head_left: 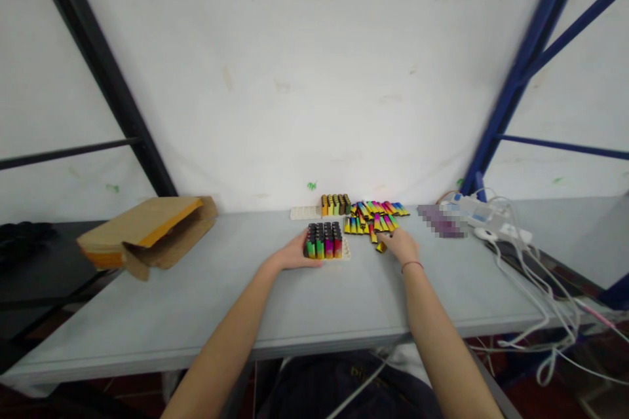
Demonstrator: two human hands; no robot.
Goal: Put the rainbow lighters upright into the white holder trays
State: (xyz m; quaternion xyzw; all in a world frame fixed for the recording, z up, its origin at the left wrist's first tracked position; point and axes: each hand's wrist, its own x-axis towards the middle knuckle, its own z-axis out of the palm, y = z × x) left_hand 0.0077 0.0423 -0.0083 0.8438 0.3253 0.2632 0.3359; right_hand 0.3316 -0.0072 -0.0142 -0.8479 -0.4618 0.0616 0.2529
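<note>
My left hand (295, 253) is wrapped round the left side and front of a white holed tray (346, 250). Colourful lighters (324, 245) with black tops stand upright in rows in this tray, and some holes show at its right edge. At the near edge of a loose pile of lighters (376, 217), my right hand (400, 247) has its fingers pinched together at a single lighter (381, 247). The fingertips partly cover that lighter. Most lighters in the pile lie flat, side by side, in rough rows.
Behind the tray, against the wall, is a second white tray (305, 212) with upright yellowish lighters (335, 205). An opened cardboard box (147, 232) lies at the left. To the right are a blurred purple item (441, 221), power strips (474, 211) and tangled white cables (528, 268).
</note>
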